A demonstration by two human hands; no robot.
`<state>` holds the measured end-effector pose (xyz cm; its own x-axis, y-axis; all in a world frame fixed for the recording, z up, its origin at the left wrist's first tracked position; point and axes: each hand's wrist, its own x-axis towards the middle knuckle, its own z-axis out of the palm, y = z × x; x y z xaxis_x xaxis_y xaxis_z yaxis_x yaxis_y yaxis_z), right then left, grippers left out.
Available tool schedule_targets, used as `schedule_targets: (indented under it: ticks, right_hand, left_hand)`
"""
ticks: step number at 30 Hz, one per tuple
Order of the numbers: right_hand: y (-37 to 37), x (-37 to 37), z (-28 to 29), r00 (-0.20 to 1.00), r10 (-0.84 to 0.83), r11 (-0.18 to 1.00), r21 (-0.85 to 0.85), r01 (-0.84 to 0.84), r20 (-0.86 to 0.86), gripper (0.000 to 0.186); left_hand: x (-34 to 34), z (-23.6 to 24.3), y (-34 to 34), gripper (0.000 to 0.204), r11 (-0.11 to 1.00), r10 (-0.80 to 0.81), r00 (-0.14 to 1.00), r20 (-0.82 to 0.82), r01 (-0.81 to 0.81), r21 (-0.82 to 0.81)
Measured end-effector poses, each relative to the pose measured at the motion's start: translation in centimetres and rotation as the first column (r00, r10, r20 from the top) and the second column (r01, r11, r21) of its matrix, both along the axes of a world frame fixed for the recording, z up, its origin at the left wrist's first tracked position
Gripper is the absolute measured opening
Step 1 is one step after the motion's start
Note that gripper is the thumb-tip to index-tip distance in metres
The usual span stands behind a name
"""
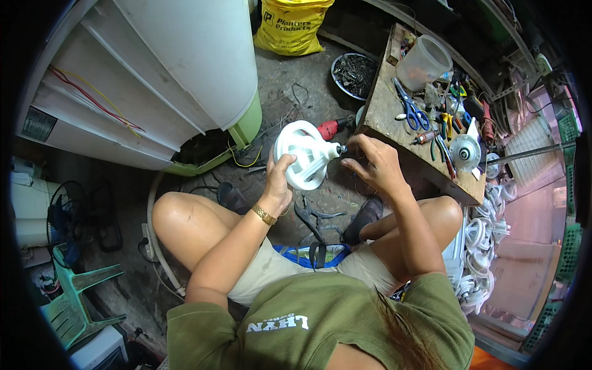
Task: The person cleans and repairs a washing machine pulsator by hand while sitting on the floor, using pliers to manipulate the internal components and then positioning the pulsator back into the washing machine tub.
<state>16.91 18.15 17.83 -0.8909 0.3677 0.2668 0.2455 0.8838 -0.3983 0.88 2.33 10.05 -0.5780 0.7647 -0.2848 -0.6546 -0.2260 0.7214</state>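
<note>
A white plastic wheel-like part (300, 147) with a round rim and a protruding hub is held up in front of my knees. My left hand (278, 184) is closed on its near left side, thumb lying over the rim. At the hub's right end sits a small dark fitting (343, 149). The curled index finger and thumb of my right hand (380, 163) are at this fitting, apparently gripping it; the exact contact is partly hidden. Below the part, black-handled pliers (306, 217) lie on the floor between my feet, and a red tool (329, 129) lies just beyond it.
A large white washing-machine-like tub (179, 68) stands at left. At right, a wooden bench (385, 114) carries blue scissors (411, 106), a clear bucket (425, 61), several hand tools and a white disc (465, 152). A yellow sack (290, 37) and a basin (336, 83) stand behind.
</note>
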Motion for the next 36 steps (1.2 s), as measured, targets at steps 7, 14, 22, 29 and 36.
schedule_targets:
  ticks: [7,14,22,29,36]
  right_hand:
    - [-1.0,-0.8,-1.0,0.988,-0.022,0.991,-0.136,0.001,-0.15,0.026]
    - [-1.5,-0.3,-16.3,0.861,-0.015,0.99,-0.116,0.086,0.508,0.044]
    - [-14.8,8.5,-39.7,0.633,-0.368,0.92,0.365,0.142,0.681,0.062]
    - [-12.3,5.9,-33.6,0.613,-0.157,0.932,-0.089,0.35,0.775,0.054]
    - [-3.6,9.0,-31.4,0.766,0.245,-0.535,-0.576,0.618,0.594,0.029]
  left_hand:
    - [-1.4,-1.4,0.0,0.052,0.998,0.043,0.994,0.101,-0.048,0.04]
    - [-3.5,-2.3,-1.2,0.053,0.988,0.137,0.953,0.27,-0.152,0.036]
    - [-5.6,-1.3,-0.8,0.057,0.975,0.205,0.86,0.468,-0.221,-0.02]
    - [-6.8,-3.3,-2.0,0.06,0.978,0.161,0.857,0.49,-0.204,0.036]
    - [-6.6,-2.6,-1.9,0.062,0.987,0.099,0.888,0.449,-0.144,0.066]
